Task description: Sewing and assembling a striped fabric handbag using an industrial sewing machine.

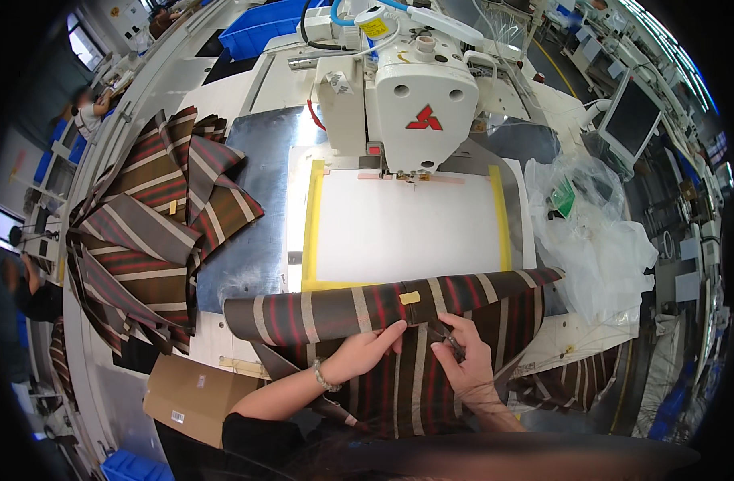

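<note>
Your left hand (365,350) lies flat on the striped fabric piece (383,309), fingers stretched out and pressing its lower edge; it pins the cloth down and does not grasp it. Your right hand (463,353) is curled on the same piece just to the right, thumb and fingers pinched around a small dark tool (451,343) at the cloth's edge; what kind of tool it is, you cannot tell from here.

The fabric piece is brown with red and cream stripes. It lies as a long band across the near edge of the worktable (247,264), just in front of the white panel (407,228) with its yellow tape border. A small yellow tag (409,297) sits on the band, just above and between your hands. More of the same striped cloth hangs down toward your lap below the band.

Behind the white panel stands the white sewing machine (419,104), its needle end touching down at the panel's far edge. To your left a stack of striped pieces (154,224) is fanned out on the table. A cardboard box (192,397) sits near your left elbow. To your right lies a crumpled clear plastic bag (592,232).
</note>
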`<state>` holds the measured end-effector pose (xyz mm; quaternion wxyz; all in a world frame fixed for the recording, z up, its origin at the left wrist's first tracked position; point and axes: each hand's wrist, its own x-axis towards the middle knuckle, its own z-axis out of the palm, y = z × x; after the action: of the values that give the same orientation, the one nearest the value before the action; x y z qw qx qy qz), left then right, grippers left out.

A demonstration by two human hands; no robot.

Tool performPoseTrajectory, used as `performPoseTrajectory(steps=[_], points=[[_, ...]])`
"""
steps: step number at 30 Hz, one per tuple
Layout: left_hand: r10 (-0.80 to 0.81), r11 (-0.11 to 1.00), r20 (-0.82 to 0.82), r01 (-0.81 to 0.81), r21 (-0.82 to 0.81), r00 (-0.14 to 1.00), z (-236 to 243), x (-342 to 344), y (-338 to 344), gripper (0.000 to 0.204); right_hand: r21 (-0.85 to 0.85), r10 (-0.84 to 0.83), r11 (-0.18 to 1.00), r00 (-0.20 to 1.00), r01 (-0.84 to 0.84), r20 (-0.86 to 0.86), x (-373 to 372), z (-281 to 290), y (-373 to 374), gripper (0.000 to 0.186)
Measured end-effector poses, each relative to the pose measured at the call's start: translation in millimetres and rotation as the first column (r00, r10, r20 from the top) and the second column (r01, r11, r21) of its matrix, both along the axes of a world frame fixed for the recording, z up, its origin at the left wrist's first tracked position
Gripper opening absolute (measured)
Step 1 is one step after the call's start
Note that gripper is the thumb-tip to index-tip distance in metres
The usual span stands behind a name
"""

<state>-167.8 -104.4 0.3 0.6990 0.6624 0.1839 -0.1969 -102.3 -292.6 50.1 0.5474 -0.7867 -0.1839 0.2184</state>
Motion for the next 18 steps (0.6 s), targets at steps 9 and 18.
performPoseTrajectory(steps=[9, 18], points=[[-0.05, 0.996, 0.032, 0.048, 0.079, 0.998, 18, 1, -6, 0.049, -0.325, 0.173, 0.944, 0.739, 0.065, 0.651, -10, 2, 0, 0.046], [-0.011, 1.0, 0.156, 0.011, 0.002, 0.988, 24, 1, -12, 0.043, -0.311, 0.172, 0.948, 0.712, 0.069, 0.681, -10, 4, 1, 0.046]])
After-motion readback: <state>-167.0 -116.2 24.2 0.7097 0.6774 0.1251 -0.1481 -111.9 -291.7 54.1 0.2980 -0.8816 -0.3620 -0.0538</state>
